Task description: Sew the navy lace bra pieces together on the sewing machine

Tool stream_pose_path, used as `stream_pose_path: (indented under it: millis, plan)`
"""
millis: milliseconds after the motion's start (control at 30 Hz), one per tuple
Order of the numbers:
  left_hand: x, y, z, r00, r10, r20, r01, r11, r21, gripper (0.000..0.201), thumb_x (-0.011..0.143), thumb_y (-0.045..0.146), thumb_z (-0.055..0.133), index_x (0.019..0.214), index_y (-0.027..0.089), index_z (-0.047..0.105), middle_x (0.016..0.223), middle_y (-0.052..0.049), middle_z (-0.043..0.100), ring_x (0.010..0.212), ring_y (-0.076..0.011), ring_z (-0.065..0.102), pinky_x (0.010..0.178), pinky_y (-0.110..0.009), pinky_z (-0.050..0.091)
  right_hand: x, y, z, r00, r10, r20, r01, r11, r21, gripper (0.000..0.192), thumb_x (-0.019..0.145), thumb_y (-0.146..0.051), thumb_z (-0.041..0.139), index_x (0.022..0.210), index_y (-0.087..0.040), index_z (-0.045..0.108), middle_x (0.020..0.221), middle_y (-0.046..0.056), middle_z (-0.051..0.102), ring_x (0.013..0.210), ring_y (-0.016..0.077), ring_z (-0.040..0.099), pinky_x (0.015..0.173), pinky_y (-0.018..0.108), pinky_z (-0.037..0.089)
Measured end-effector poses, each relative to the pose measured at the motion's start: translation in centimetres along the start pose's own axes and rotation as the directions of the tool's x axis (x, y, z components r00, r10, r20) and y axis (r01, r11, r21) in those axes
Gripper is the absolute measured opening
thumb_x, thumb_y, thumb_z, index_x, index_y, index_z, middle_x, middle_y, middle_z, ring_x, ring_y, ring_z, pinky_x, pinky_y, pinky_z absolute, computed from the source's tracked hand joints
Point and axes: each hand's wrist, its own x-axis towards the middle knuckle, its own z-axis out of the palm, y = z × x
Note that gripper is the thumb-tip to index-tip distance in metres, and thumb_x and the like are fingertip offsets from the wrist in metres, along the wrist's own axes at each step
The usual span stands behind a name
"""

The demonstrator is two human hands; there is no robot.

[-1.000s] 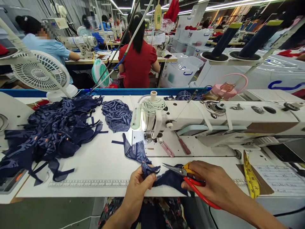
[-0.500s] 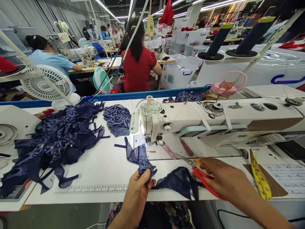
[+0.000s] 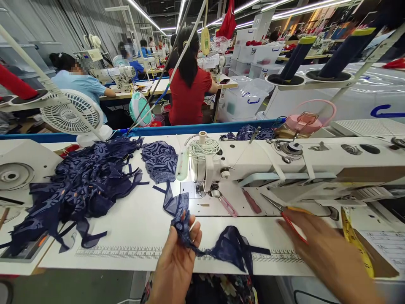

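The left hand (image 3: 177, 259) is pinching a navy lace piece (image 3: 182, 213) between thumb and fingers (image 3: 193, 230), holding it just above the near edge of the table (image 3: 133, 223), while its far end is lying by the needle of the sewing machine (image 3: 253, 164). The right hand (image 3: 319, 236) is closing its fingers around red-handled scissors (image 3: 286, 211), blades pointing toward the machine bed; the picture is blurring there. A loose loop of the same lace is trailing over the table edge, so it is risking a slide to the floor or a snag. The open-looking blades are passing close to the fabric and could nick it. A pile of navy pieces (image 3: 79, 185) is lying to the left.
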Motion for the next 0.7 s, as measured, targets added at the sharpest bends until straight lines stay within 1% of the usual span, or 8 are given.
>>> stream_pose_path:
  millis: [33,133,233,333,433,533,633,700]
  plan:
    - [0.1,-0.6,0.2,1.0,-0.01,0.029,0.011,1.0,-0.007,0.04,0.104,0.024,0.032,0.121,0.018,0.067,0.128,-0.011,0.064,0.114,-0.0218,0.064,0.104,-0.035,0.05,-0.2,-2.6,-0.1,0.995,-0.1,-0.018,0.102,0.98,0.17,0.033,0.095,-0.046,0.046,0.114,-0.025,0.062,0.102,0.01,0.071,0.088,0.0246,0.069,0.07,0.033,0.055]
    - [0.4,-1.5,1.1,0.997,-0.039,0.07,0.037,0.999,0.032,0.037,0.103,0.025,0.037,0.119,0.014,0.068,0.126,-0.014,0.065,0.115,-0.0217,0.064,0.104,-0.033,0.049,-0.8,-10.0,0.4,0.938,-0.312,0.152,0.184,0.818,0.544,0.049,0.095,-0.042,0.05,0.14,-0.025,0.04,0.117,0.007,0.067,0.1,0.0191,0.067,0.08,0.026,0.055]
    - [0.9,0.1,1.3,0.998,0.041,0.054,-0.047,0.993,0.107,0.033,0.1,0.025,0.045,0.129,0.024,0.061,0.128,-0.009,0.065,0.117,-0.0193,0.062,0.102,-0.032,0.05,-0.5,-13.1,1.5,0.914,-0.34,0.224,0.108,0.734,0.671,0.04,0.1,-0.029,0.04,0.14,-0.023,0.039,0.093,0.001,0.071,0.079,0.014,0.068,0.07,0.022,0.053]
    - [1.4,3.6,0.2,0.972,0.231,-0.036,-0.22,0.957,0.191,0.042,0.099,0.017,0.046,0.136,0.036,0.052,0.129,-0.003,0.064,0.114,-0.0171,0.064,0.098,-0.034,0.053,1.3,-11.7,3.0,0.899,-0.388,0.203,0.191,0.764,0.616,0.026,0.101,-0.019,0.034,0.108,-0.021,0.059,0.077,0.0,0.066,0.067,0.0137,0.063,0.062,0.024,0.05]
    - [2.0,6.7,-1.7,0.898,0.416,-0.145,-0.356,0.879,0.318,0.044,0.097,0.009,0.046,0.133,0.033,0.054,0.123,-0.004,0.068,0.107,-0.016,0.068,0.094,-0.032,0.056,3.2,-8.9,4.7,0.9,-0.434,0.029,0.387,0.828,0.405,0.028,0.097,-0.011,0.033,0.099,-0.017,0.061,0.092,0.008,0.067,0.086,0.019,0.064,0.076,0.031,0.052]
    - [2.2,8.5,-3.8,0.853,0.476,-0.213,-0.345,0.821,0.454,0.042,0.092,0.008,0.054,0.129,0.028,0.057,0.118,-0.005,0.07,0.103,-0.0171,0.07,0.093,-0.031,0.056,3.9,-6.5,5.7,0.867,-0.497,-0.032,0.489,0.836,0.248,0.028,0.095,-0.008,0.037,0.109,-0.014,0.06,0.111,0.012,0.066,0.106,0.0224,0.06,0.093,0.036,0.05]
    - [1.7,10.1,-5.5,0.834,0.5,-0.233,-0.3,0.766,0.569,0.041,0.087,0.009,0.061,0.126,0.02,0.058,0.108,-0.008,0.071,0.103,-0.0209,0.069,0.097,-0.038,0.054,3.7,-5.1,5.5,0.858,-0.513,-0.004,0.506,0.846,0.169,0.025,0.095,-0.01,0.04,0.11,-0.013,0.061,0.113,0.012,0.065,0.103,0.0232,0.06,0.094,0.039,0.047]
    - [1.0,11.4,-6.1,0.764,0.608,-0.217,-0.327,0.654,0.682,0.051,0.081,0.012,0.068,0.13,0.019,0.054,0.111,-0.01,0.068,0.11,-0.0249,0.065,0.103,-0.046,0.048,3.4,-4.9,4.7,0.867,-0.498,0.027,0.487,0.856,0.171,0.023,0.096,-0.013,0.041,0.104,-0.014,0.062,0.109,0.011,0.064,0.099,0.0232,0.06,0.089,0.04,0.046]
